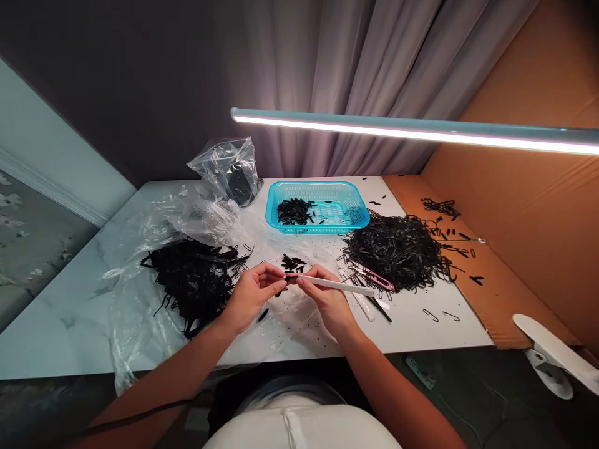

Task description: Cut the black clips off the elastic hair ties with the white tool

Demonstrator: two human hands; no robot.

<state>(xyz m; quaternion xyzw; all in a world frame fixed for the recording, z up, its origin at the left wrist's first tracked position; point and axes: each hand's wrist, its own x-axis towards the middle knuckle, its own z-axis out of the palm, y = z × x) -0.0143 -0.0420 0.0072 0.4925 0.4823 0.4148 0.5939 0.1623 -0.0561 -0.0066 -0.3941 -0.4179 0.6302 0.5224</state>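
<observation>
Above the desk (416,330): tiny black piece in a fingertip pinch, slip risk

Left hand (253,293) clamped, thumb to fingertips, on a small black piece (290,278) (too small to tell exactly what); right hand (330,302) closed on a white stick (339,286), its left end right at that piece. Main risk: a slip. Only fingertips bear on it, so a loose pinch or a shove from the stick could flick it out. Dropped, it would probably get lost among the loose black pieces (292,263) just beyond, same colour. Second risk: snagging. Stick's other end points at the pile of black loops (397,252), so a wide swing could catch some. Crumpled plastic sheet (126,340) could shift under the left forearm and drag the pile of black strips (191,284).
</observation>
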